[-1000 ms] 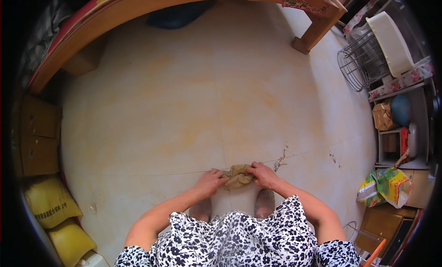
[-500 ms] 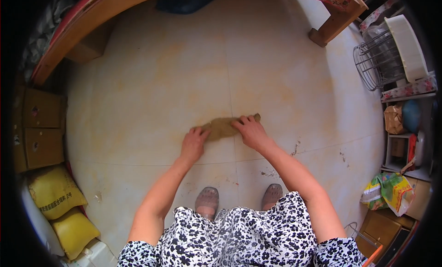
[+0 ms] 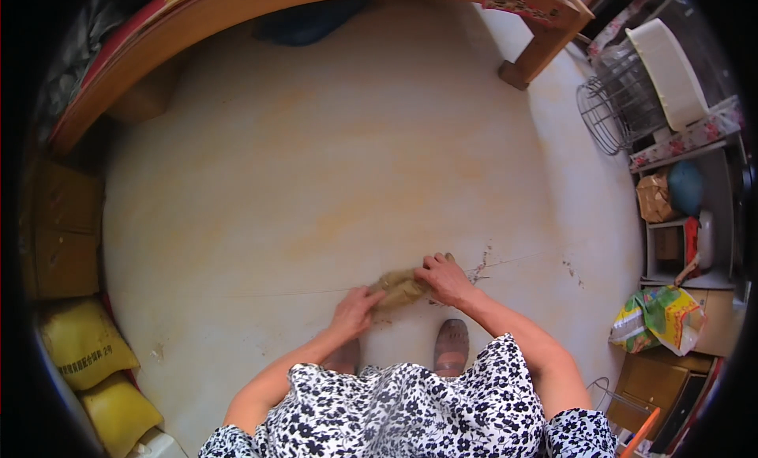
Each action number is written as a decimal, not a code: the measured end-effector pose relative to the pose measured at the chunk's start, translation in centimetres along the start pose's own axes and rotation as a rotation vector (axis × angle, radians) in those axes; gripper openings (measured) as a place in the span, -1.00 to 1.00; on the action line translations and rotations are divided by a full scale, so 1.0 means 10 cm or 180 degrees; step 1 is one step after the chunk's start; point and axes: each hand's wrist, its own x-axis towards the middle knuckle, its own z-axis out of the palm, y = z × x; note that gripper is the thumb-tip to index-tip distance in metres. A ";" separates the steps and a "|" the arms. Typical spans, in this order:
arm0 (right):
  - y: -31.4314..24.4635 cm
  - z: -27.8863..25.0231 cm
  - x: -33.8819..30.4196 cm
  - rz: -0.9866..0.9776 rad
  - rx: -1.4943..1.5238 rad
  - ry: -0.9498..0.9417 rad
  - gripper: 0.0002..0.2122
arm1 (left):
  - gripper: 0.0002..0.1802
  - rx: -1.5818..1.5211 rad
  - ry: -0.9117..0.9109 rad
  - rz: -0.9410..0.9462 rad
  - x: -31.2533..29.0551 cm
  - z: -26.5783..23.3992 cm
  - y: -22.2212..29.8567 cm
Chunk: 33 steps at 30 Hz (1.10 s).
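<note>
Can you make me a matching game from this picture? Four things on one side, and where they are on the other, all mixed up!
Things:
1. Brown cloth
2. Yellow sacks
3. Wire basket
4. Shoes

Places:
A. Toward the upper right of the picture
B. On the person's feet
C. On the floor, with the left hand and right hand on it
D. At the lower left of the picture

Right pairs: 1-C, 2-D, 3-A, 4-B
</note>
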 end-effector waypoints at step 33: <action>0.40 0.28 -0.78 0.1622 0.0218 0.1286 -0.59 | -0.24 0.1701 -0.0951 0.1030 0.94 0.20 0.52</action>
